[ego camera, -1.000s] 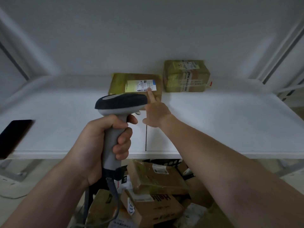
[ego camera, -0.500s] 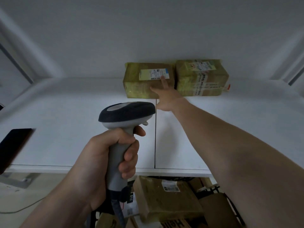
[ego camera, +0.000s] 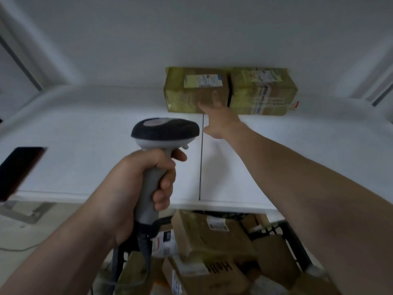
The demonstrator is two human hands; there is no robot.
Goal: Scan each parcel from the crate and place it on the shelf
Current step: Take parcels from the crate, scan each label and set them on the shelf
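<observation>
Head view: the right hand (ego camera: 219, 119) touches a parcel (ego camera: 195, 90) at the back of the white shelf (ego camera: 85, 128).
Its fingers are straight and lie flat against the front face of the parcel, which stands just beside a second parcel (ego camera: 263, 90) on its right. The left hand (ego camera: 136, 188) has its fingers wrapped around the handle of the scanner (ego camera: 165, 130). Below the shelf edge, more parcels (ego camera: 208, 237) lie in a black crate (ego camera: 297, 245).

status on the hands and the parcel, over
Left hand grips the scanner. Right hand, outstretched, touches the left parcel at the back of the shelf, beside a second parcel. More parcels in the crate below. Nothing blocking.
</observation>
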